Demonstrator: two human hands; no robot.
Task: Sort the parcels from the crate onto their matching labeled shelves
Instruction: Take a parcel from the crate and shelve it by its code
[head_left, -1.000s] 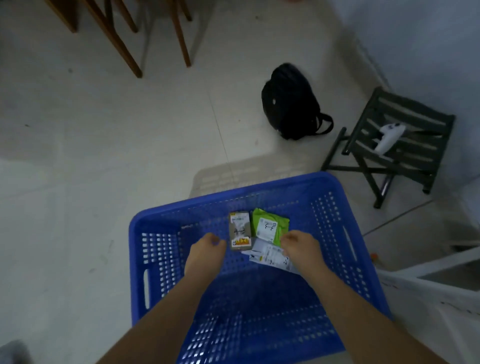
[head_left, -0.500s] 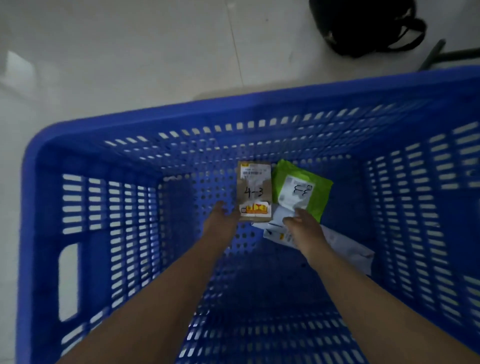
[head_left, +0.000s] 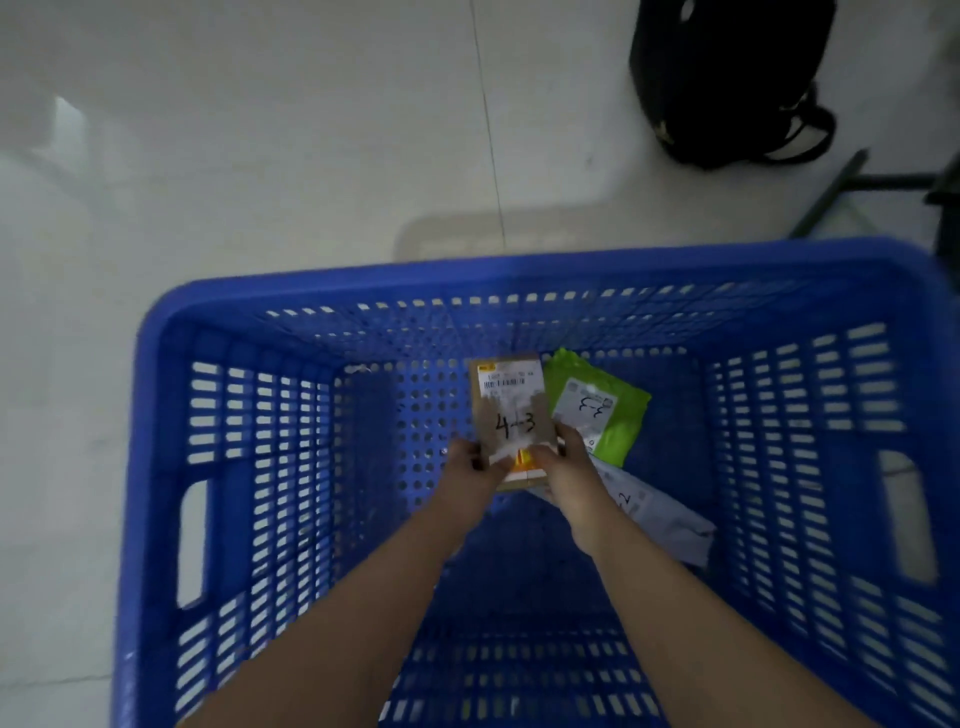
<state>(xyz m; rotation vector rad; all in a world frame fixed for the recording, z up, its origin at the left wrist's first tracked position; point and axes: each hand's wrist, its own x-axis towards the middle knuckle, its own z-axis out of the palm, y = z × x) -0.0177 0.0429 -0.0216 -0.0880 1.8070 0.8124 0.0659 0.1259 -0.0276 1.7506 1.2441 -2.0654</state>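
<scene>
A glossy pale tiled floor fills the upper part of the view, with one thin grout line running down toward the crate. On it stands a large blue plastic crate with slotted walls, a perforated bottom and an oblong handle cut-out in each side wall. Beyond its far right corner lies a black fabric backpack with looped straps, and the dark legs of a folding stool reach in at the right edge.

Three parcels lie at the far end of the crate's bottom. A grey plastic mailer bag lies flat toward the right, partly under the right forearm. A bright green plastic mailer with a white label lies just beside the box, on its right. The flat brown cardboard box — hand-marked "4-3", with a barcode label at its far end and a yellow-and-white strip at its near end — is grasped at its near end by both hands. The left hand grips the near left corner, thumb on top; the right hand grips the near right corner — fingers curled round the edge.
</scene>
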